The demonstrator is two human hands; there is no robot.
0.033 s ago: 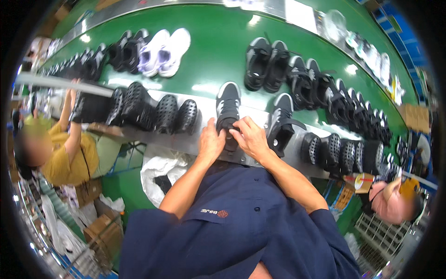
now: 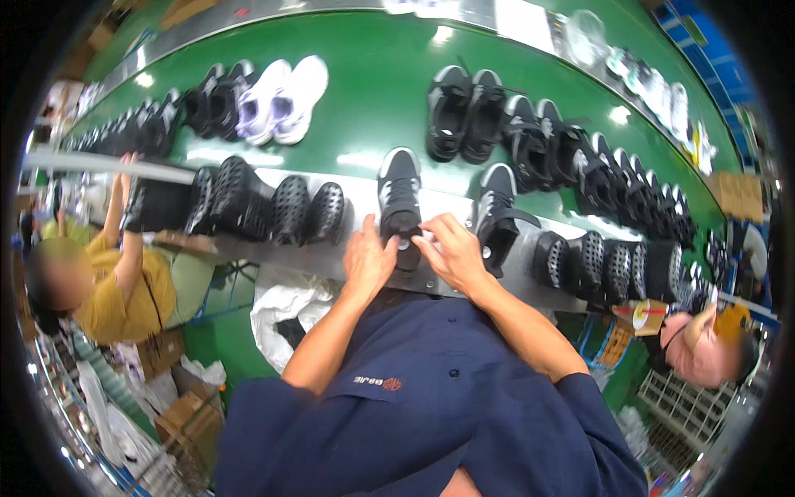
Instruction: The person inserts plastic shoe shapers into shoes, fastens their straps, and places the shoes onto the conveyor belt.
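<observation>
A black shoe (image 2: 401, 186) with a light grey toe stands on the metal ledge in front of me, toe pointing away. My left hand (image 2: 369, 258) grips the left side of its collar, thumb by the opening. Fingers bent in a pinch, my right hand (image 2: 450, 253) holds the right edge of the collar near the dark strap. Exactly what the right fingertips pinch is too small to tell. Just right of it lies a matching black shoe (image 2: 497, 217), its strap sticking out to the right.
Black studded shoe forms (image 2: 296, 207) line the ledge at left, and more studded forms (image 2: 590, 263) at right. Beyond is a green belt with black shoes (image 2: 466, 112) and a white-and-lilac pair (image 2: 286, 101). One person (image 2: 137, 277) works at left, another (image 2: 691, 348) at right.
The view has shifted slightly. My right fingers have drawn back a little from over the shoe's strap, so more of the strap and collar shows between my hands.
</observation>
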